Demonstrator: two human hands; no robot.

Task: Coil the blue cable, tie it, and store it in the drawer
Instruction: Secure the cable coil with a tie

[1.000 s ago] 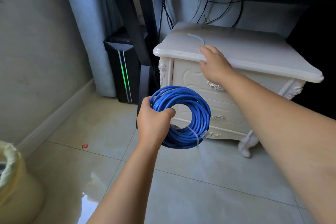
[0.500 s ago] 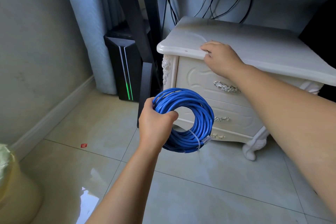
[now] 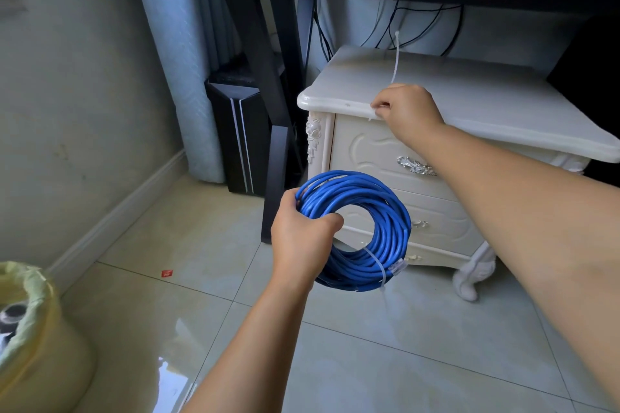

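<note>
While the left hand (image 3: 303, 240) wraps its grip round the coiled blue cable (image 3: 389, 208), the right hand (image 3: 407, 107), higher and beyond, pinches a zip tie (image 3: 397, 59) over the cabinet (image 3: 486, 104), its drawer (image 3: 369, 151) shut.

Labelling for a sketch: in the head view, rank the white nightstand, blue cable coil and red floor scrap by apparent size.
1. white nightstand
2. blue cable coil, held nearer the camera
3. red floor scrap, clearly smallest

Soft daylight, glare on floor tiles (image 3: 174, 375), wide-angle edge bending, sharp focus
</note>
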